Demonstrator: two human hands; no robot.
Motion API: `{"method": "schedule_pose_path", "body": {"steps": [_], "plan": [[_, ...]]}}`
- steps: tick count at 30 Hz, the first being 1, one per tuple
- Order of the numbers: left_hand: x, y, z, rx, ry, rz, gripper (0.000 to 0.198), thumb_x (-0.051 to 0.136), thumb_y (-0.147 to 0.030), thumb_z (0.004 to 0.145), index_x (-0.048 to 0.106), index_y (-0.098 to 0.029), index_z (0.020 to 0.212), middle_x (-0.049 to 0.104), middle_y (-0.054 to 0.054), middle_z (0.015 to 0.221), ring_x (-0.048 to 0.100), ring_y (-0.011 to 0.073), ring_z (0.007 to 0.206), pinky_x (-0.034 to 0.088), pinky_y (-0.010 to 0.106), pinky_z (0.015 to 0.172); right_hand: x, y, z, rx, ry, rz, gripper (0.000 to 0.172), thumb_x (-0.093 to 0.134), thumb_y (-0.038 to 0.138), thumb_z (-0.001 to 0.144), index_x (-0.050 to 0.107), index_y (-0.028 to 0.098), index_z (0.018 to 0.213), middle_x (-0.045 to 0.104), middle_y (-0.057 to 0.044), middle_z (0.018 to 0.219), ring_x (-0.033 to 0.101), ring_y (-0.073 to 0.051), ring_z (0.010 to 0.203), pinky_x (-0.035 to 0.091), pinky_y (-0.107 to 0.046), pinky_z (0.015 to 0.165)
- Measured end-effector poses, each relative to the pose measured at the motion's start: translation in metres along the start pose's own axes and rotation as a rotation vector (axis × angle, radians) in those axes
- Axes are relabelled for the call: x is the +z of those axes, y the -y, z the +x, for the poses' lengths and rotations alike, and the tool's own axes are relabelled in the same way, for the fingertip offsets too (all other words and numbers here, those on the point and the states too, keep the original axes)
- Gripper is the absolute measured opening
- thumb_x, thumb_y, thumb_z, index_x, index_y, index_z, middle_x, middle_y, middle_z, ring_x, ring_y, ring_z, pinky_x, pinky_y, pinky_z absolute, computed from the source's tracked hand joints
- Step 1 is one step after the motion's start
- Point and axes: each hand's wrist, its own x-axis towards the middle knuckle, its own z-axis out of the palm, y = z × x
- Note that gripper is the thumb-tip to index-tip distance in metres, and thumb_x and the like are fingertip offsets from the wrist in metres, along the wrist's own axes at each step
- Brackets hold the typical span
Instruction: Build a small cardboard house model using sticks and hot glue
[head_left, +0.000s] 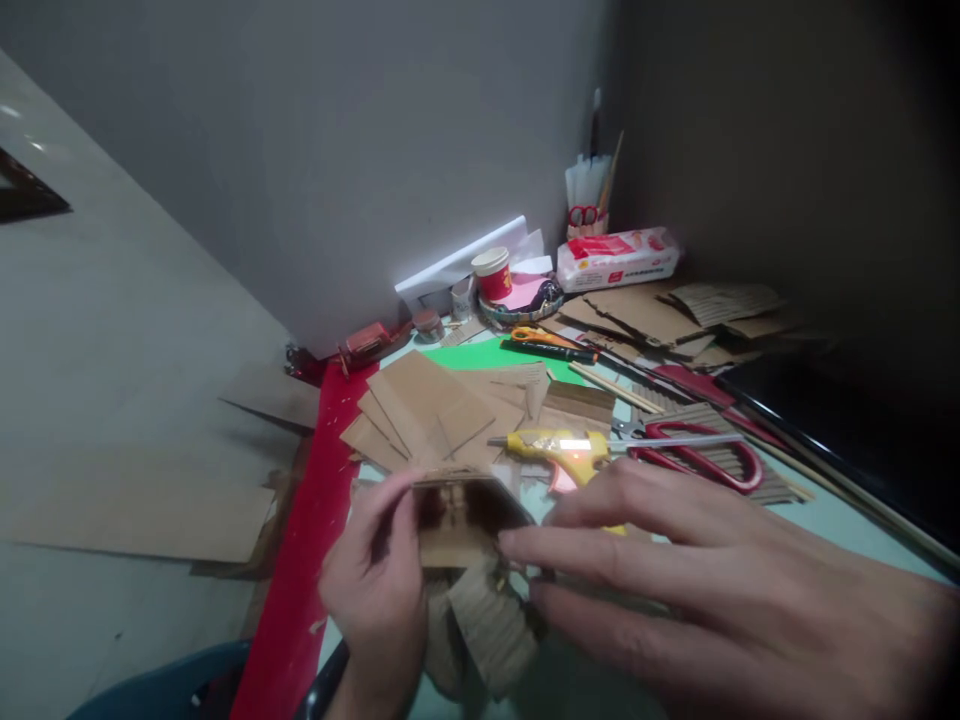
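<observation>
A small folded cardboard piece [457,548], dark on the inside, is held upright at its left edge between the thumb and fingers of my left hand [379,570]. From the right, my right hand [637,560] reaches across with its fingers stretched out and apart, the tips at the piece's right edge; whether they press on it I cannot tell. Below the piece, scraps of corrugated cardboard [495,625] show between my hands. Just beyond my right fingers lies a yellow glue gun [559,442], its nozzle toward the left and a clear glue stick behind.
Cardboard sheets [431,400] are stacked ahead on a green sheet [469,356]. Red-handled scissors [705,455] lie right of the glue gun. Farther back are a marker [547,350], a red cup [493,274] and a tissue pack [619,260]. A black flat object [847,440] borders the right.
</observation>
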Motion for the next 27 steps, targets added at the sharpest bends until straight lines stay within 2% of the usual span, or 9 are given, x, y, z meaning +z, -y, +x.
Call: {"method": "schedule_pose_path", "body": {"steps": [2,3,7,12,15,18,22,25,27], "plan": [[0.0,-0.001,0.002,0.003,0.0,-0.011,0.016,0.069,-0.015,0.093,0.079,-0.026,0.099,0.079,-0.005,0.087,0.072,0.0116,0.07,0.059,0.02,0.068,0.002,-0.002,0.003,-0.045,0.048,-0.003,0.036,0.037,0.019,0.11,0.07,0.022,0.122,0.074,-0.005,0.123,0.063,-0.021,0.114,0.055,-0.034,0.096],[0.0,-0.002,0.003,0.014,0.001,-0.009,0.017,0.069,-0.014,0.093,0.079,-0.027,0.099,0.079,-0.005,0.087,0.072,0.0109,0.071,0.059,0.019,0.069,0.004,-0.002,0.005,-0.056,0.041,0.002,0.039,0.033,0.016,0.111,0.071,0.019,0.12,0.075,-0.006,0.121,0.064,-0.021,0.109,0.055,-0.035,0.094],[-0.002,-0.004,-0.001,0.112,0.013,0.039,0.024,0.071,-0.008,0.09,0.079,-0.027,0.102,0.081,-0.006,0.092,0.075,0.0111,0.081,0.059,0.019,0.081,0.016,0.001,0.01,-0.003,-0.011,0.037,0.054,0.025,0.012,0.111,0.076,0.016,0.096,0.077,-0.006,0.095,0.06,-0.019,0.079,0.051,-0.033,0.071],[0.0,-0.004,-0.003,0.264,0.017,0.127,0.029,0.071,-0.003,0.088,0.078,-0.027,0.104,0.083,-0.006,0.092,0.077,0.009,0.08,0.057,0.016,0.081,0.024,0.012,0.011,0.047,-0.077,0.046,0.047,0.032,0.009,0.109,0.076,0.014,0.094,0.073,-0.007,0.085,0.056,-0.02,0.075,0.044,-0.035,0.067],[0.001,-0.005,-0.002,0.303,-0.003,0.147,0.029,0.073,-0.002,0.086,0.077,-0.025,0.104,0.083,-0.005,0.09,0.077,0.0088,0.078,0.057,0.015,0.08,0.028,0.017,0.012,0.072,-0.073,0.081,0.042,0.036,0.005,0.105,0.076,0.013,0.093,0.071,-0.006,0.083,0.054,-0.019,0.072,0.041,-0.034,0.062],[0.001,-0.005,-0.001,0.262,0.013,0.123,0.029,0.072,-0.002,0.086,0.077,-0.026,0.103,0.083,-0.006,0.091,0.076,0.0088,0.079,0.057,0.015,0.08,0.033,0.018,0.011,0.078,-0.114,0.094,0.036,0.041,0.004,0.101,0.075,0.012,0.092,0.07,-0.006,0.083,0.052,-0.018,0.07,0.038,-0.035,0.06],[-0.001,-0.006,-0.001,0.14,0.123,0.03,0.028,0.069,-0.01,0.092,0.076,-0.032,0.107,0.082,-0.011,0.097,0.074,0.0054,0.087,0.053,0.011,0.085,0.034,0.016,0.008,0.107,-0.154,0.066,0.035,0.043,0.0,0.096,0.074,0.012,0.088,0.067,-0.005,0.078,0.051,-0.018,0.069,0.037,-0.035,0.062],[-0.003,-0.007,-0.003,0.05,0.209,-0.066,0.027,0.058,-0.02,0.101,0.075,-0.037,0.113,0.081,-0.012,0.105,0.073,0.0053,0.096,0.051,0.011,0.089,0.034,0.017,0.007,0.133,-0.18,0.076,0.034,0.043,0.001,0.096,0.073,0.012,0.084,0.065,-0.005,0.077,0.049,-0.018,0.069,0.036,-0.035,0.062],[-0.004,-0.007,-0.004,-0.001,0.258,-0.134,0.031,0.048,-0.028,0.106,0.074,-0.038,0.118,0.08,-0.011,0.111,0.072,0.0082,0.102,0.052,0.015,0.092,0.035,0.019,0.007,0.179,-0.199,0.107,0.031,0.045,0.001,0.094,0.071,0.012,0.082,0.065,-0.006,0.078,0.048,-0.018,0.069,0.036,-0.034,0.062]]}}
